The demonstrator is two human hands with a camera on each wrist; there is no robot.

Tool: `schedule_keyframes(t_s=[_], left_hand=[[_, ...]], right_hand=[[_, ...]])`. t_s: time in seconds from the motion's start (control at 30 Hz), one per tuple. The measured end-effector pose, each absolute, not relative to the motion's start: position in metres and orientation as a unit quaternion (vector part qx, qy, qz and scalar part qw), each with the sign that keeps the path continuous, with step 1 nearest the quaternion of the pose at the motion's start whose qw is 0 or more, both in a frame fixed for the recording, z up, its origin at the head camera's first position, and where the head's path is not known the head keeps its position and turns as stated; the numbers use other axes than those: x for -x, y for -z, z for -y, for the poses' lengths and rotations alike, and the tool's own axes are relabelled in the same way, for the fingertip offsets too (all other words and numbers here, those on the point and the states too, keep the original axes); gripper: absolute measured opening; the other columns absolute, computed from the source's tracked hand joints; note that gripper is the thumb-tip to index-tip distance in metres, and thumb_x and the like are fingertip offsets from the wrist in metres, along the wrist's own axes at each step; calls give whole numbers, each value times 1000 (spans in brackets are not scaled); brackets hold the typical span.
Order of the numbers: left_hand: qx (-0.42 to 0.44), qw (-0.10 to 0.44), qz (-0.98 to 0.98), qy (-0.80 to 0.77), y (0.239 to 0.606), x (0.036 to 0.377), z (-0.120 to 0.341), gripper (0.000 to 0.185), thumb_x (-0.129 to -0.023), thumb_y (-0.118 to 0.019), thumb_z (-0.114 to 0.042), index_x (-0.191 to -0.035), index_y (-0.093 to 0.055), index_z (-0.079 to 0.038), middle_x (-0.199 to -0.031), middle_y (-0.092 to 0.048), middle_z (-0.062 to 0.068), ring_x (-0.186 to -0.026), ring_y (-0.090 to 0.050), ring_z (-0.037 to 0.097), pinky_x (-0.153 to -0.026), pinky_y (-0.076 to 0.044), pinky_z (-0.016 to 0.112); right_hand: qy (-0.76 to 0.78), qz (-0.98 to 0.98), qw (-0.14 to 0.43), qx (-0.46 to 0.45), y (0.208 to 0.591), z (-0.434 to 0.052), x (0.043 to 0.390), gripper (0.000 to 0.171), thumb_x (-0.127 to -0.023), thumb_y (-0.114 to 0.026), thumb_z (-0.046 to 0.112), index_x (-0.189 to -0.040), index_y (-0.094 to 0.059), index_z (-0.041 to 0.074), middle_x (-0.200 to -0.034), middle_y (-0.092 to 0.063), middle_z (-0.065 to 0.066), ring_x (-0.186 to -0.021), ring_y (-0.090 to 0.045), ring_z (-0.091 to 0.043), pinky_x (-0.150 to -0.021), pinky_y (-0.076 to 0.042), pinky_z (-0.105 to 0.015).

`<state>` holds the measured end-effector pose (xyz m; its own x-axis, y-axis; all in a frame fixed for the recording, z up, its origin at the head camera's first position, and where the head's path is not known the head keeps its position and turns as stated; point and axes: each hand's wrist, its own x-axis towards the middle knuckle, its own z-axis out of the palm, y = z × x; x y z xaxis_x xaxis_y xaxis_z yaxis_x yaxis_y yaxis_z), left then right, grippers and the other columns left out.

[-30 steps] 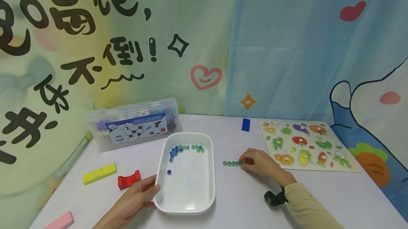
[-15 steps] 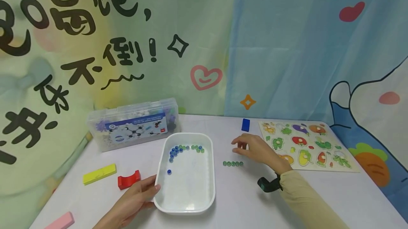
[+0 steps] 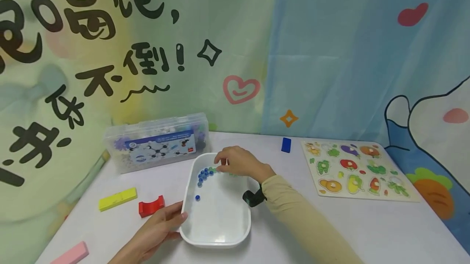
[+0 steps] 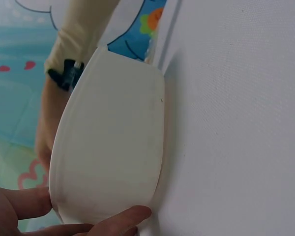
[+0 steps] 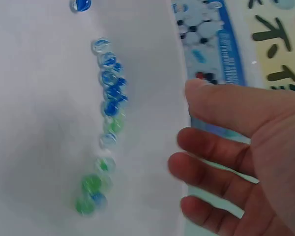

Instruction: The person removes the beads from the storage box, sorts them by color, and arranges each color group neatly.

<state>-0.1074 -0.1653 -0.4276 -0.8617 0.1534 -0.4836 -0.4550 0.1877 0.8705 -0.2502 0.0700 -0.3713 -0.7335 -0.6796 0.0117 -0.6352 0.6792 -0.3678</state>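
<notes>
My left hand (image 3: 158, 227) grips the near left side of a white plastic tray (image 3: 216, 223), thumb on the rim and fingers lower on the wall. The left wrist view shows this tray wall (image 4: 108, 132) from outside. Over the tray's far end hovers my right hand (image 3: 240, 161). In the right wrist view its thumb and fingers are loosely bent and apart, with nothing between them. Blue glass marbles (image 3: 205, 173) and green glass marbles (image 5: 91, 184) form a curved line inside the tray. One blue marble (image 3: 197, 198) lies apart. My right forearm covers the spot where green marbles lay in a row.
Behind the tray stands a clear storage box (image 3: 158, 143) of small parts. At left lie a yellow block (image 3: 117, 199), a red arched block (image 3: 151, 206) and a pink block (image 3: 71, 253). A blue block (image 3: 286, 145) and a vegetable puzzle board (image 3: 358, 170) are at right.
My right hand has left the row of green marbles on the table, lifted, and moved left over the tray's far end. My left hand keeps its hold on the tray.
</notes>
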Motion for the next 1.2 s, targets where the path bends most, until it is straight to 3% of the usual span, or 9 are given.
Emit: schedule_keyframes(t_s=[0.27, 0.5, 0.73, 1.0, 1.2], left_hand=[[82, 247, -724, -639, 429, 107, 167, 76, -92, -65, -31, -150, -28, 3, -148, -41, 26, -104, -65, 21, -89, -57, 42], [88, 251, -726, -635, 430, 108, 167, 78, -91, -66, -34, -150, -29, 1, -149, -40, 25, -106, -65, 20, -89, -57, 42], [94, 247, -727, -634, 429, 108, 167, 78, -91, -66, -34, -150, -29, 2, -148, -41, 25, -107, -64, 21, -89, -57, 43], [97, 245, -725, -636, 427, 107, 166, 77, -91, -66, -33, -150, -29, 2, -148, -41, 26, -106, -65, 21, -89, -57, 43], [98, 246, -725, -636, 428, 108, 167, 77, -92, -65, -33, -150, -29, 2, -148, -41, 25, -105, -65, 20, -89, -57, 42]], right_hand=[[128, -943, 132, 276, 397, -43, 265, 24, -87, -72, 27, -110, -71, 18, -92, -67, 2, -83, -58, -12, -72, -50, -30], [82, -961, 127, 233, 407, -37, 264, 26, -85, -74, 28, -110, -71, 21, -106, -70, -2, -96, -62, -19, -85, -53, -40], [75, -962, 113, 236, 412, -34, 264, 18, -83, -76, 22, -101, -73, 22, -105, -71, 2, -97, -64, -18, -89, -53, -38], [70, -960, 87, 259, 414, -37, 262, 12, -82, -77, 23, -93, -74, 22, -102, -73, 4, -97, -66, -18, -87, -53, -34], [97, -953, 95, 272, 409, -41, 263, 14, -84, -75, 22, -98, -74, 20, -91, -69, 4, -82, -60, -13, -75, -52, -31]])
